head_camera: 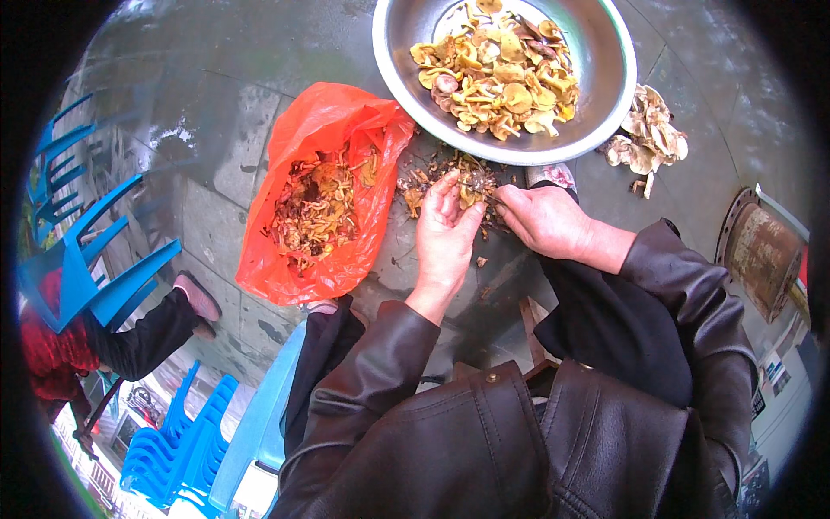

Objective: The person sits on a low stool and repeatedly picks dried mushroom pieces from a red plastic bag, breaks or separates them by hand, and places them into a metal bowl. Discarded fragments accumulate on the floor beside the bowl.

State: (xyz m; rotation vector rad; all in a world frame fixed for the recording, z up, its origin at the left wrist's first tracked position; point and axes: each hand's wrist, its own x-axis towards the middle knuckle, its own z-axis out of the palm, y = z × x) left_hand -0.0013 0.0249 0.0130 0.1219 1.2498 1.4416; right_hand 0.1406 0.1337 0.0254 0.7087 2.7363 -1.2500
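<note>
My left hand pinches a small yellowish mushroom between thumb and fingers. Close beside it, my right hand is closed around a thin, dark tool, mostly hidden by the fingers; its kind is unclear. Beneath both hands, a heap of mushroom scraps and dirt lies on the ground. An open red plastic bag to the left contains many small brown and yellow mushrooms. Beyond my hands stands a wide metal basin with yellow mushrooms and a few pinkish ones inside.
Pale, large-capped mushrooms lie on the wet paved ground right of the basin. A rusty flanged metal cylinder is at far right. Blue plastic chairs and stacked blue chairs stand left, near another person.
</note>
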